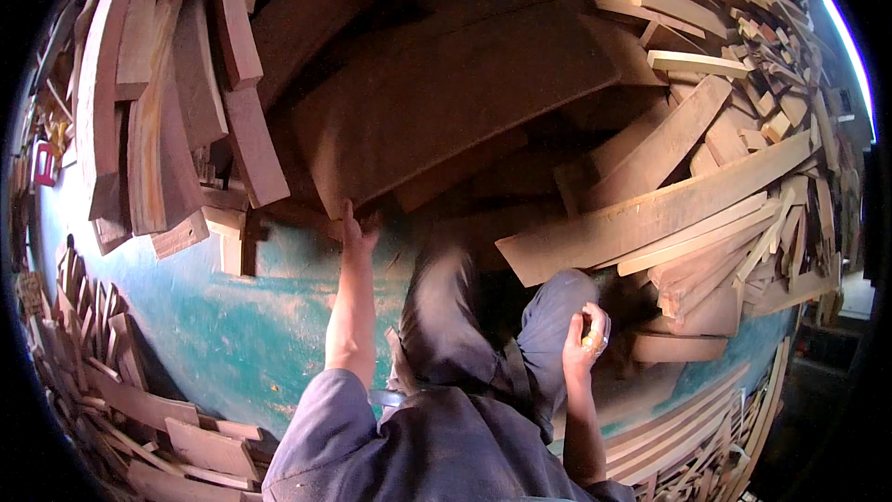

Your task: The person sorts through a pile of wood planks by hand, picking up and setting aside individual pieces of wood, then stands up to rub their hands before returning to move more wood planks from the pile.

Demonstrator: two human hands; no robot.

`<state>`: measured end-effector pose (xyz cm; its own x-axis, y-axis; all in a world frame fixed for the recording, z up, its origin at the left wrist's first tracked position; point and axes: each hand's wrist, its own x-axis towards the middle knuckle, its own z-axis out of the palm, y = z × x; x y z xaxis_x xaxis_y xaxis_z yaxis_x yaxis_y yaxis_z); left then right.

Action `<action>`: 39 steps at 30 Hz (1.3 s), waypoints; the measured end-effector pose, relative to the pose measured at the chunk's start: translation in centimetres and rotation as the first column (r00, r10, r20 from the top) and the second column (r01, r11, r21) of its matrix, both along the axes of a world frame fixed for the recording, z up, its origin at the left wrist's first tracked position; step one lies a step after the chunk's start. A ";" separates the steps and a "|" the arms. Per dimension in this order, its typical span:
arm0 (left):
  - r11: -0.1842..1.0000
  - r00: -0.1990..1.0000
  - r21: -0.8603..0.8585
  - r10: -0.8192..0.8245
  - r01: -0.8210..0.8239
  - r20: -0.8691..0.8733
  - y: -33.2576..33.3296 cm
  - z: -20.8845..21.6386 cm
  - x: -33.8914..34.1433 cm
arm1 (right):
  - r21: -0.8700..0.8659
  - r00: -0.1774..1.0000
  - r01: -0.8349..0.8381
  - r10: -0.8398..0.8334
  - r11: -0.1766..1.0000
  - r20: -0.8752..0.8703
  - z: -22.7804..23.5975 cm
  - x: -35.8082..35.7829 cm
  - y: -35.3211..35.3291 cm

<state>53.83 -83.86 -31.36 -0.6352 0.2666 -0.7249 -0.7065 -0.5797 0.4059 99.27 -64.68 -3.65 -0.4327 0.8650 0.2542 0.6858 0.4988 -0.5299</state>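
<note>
A large dark brown wooden board (465, 112) lies in the shaded recess ahead of me, its near edge slanting up to the right. My left hand (360, 231) reaches forward to the board's near left corner, one digit lying on its edge and the rest curled close by. Above my right knee, my right hand (587, 335) is closed, with something small and yellowish in the fingers that I cannot make out. Beyond that knee, a long pale plank (650, 214) rests slanted on other offcuts.
Upright thick planks (167, 121) overhang on the left. A heap of wood offcuts (743, 121) rises at the right. More scraps (186, 446) lie at lower left, and long strips (678, 446) at lower right. The floor (251, 316) is dusty green.
</note>
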 end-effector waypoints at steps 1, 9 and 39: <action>1.000 1.000 -0.001 0.002 -0.002 -0.003 0.3 -0.4 -0.6 | 0.007 1.000 -0.010 0.010 1.000 0.010 0.1 -0.3 0.1; 0.966 0.984 0.187 0.168 -0.177 0.063 5.1 6.6 -0.9 | 0.010 1.000 -0.001 0.001 1.000 0.011 0.1 -0.7 0.2; 0.970 0.919 -0.212 0.029 -0.121 -0.394 19.2 31.0 -12.9 | 0.031 0.990 0.006 -0.002 1.000 -0.144 0.7 0.2 0.2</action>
<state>40.89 -64.66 -0.38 -0.8882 0.0647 -0.4549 -0.4265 -0.4841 0.7640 99.44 -64.51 -3.00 -0.3861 0.8574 0.3402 0.6059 0.5138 -0.6074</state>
